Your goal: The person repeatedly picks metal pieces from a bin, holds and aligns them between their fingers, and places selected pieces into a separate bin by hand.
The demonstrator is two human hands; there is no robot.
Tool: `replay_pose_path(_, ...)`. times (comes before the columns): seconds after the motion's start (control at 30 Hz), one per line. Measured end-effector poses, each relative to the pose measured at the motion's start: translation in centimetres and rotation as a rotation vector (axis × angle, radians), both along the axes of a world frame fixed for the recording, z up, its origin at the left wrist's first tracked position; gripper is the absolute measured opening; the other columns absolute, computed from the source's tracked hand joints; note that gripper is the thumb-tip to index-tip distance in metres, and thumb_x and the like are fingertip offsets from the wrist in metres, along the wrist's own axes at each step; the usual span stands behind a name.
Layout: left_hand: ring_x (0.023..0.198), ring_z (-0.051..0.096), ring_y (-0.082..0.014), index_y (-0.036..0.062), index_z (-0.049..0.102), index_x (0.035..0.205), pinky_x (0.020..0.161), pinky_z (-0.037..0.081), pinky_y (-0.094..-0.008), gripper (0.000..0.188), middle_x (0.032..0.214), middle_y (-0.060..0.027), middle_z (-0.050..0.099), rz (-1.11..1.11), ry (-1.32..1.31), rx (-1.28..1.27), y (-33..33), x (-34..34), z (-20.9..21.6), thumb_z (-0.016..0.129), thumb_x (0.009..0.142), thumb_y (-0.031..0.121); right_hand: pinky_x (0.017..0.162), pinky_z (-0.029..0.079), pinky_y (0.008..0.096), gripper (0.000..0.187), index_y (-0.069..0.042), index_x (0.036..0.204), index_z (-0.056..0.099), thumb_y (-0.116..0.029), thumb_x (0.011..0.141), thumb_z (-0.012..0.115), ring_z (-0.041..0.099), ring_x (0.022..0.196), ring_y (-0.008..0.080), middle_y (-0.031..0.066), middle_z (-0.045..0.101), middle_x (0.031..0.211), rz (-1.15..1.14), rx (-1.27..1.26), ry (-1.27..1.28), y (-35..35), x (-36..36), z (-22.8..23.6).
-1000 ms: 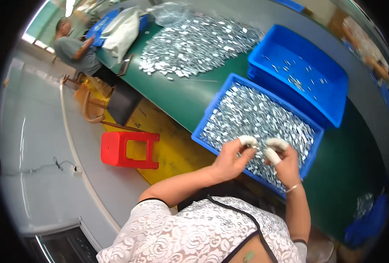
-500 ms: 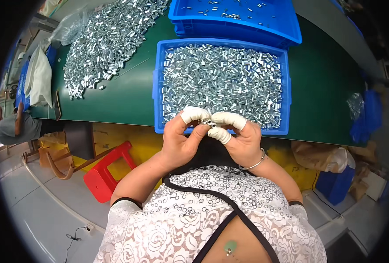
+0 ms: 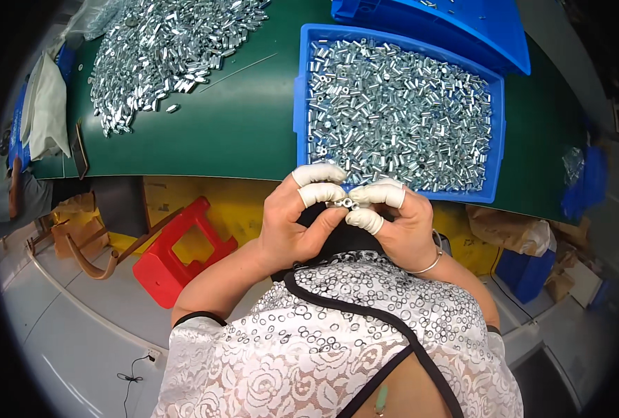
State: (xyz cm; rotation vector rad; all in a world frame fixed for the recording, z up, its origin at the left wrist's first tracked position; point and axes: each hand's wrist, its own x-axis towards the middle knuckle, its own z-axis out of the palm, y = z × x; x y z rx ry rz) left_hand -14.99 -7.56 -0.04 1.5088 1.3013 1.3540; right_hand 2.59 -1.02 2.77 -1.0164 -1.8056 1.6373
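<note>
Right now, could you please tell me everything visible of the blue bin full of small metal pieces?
The blue bin, apparently plastic, is rectangular and open-topped, with a projecting ledge on its left side. It sits upright on the green table, turned slightly, filled with loose, shiny metal pieces, many short cylinders. Another blue bin stands behind it; contact is unclear. The left hand and right hand hide part of its near rim; whether they touch it, I cannot tell.

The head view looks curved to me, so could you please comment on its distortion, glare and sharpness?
Head view: the front edge of the green table bows, and black fills the corners; head view: the metal pile glints; head view: left hand and right hand look fairly sharp, the blue item near the right rim softer.
</note>
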Motion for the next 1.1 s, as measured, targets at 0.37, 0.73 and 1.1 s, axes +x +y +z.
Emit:
replay_pose_path(0.37,0.094,0.060,-0.0272,0.0012,0.062,0.089,0.081,0.048,-0.0337,0.015,0.109,-0.0161,0.058,0.058,-0.163,-0.054,-2.5,-0.8,-1.9,0.069,0.076,0.001,0.057,0.047,0.0237,0.023,-0.002,0.089,0.067,-0.009,0.070,0.079,0.058,0.061,0.0118,0.0063,0.065,0.077,0.138,0.173,-0.177,-0.9,-1.5,0.4)
replay_pose_path(0.73,0.093,0.060,-0.0260,0.0004,0.060,0.092,0.080,0.048,-0.0325,0.018,0.105,-0.0158,0.059,0.009,-0.189,-0.124,-3.4,-0.9,-2.3,0.069,0.076,0.000,0.057,0.047,0.0223,0.023,-0.003,0.089,0.067,-0.010,0.071,0.078,0.058,0.062,0.0099,0.0053,0.066,0.078,0.173,0.029,-0.186,-1.3,-1.3,-0.1)
replay_pose_path(1.1,0.091,0.060,-0.0223,-0.0006,0.059,0.099,0.080,0.048,-0.0309,0.018,0.103,-0.0149,0.060,-0.022,-0.508,-0.352,-3.1,0.9,-1.7,0.063,0.082,0.001,0.057,0.047,0.0226,0.023,-0.003,0.090,0.067,-0.011,0.071,0.078,0.058,0.062,0.0104,0.0053,0.065,0.077,0.157,0.018,-0.173,-0.6,0.0,-0.6)
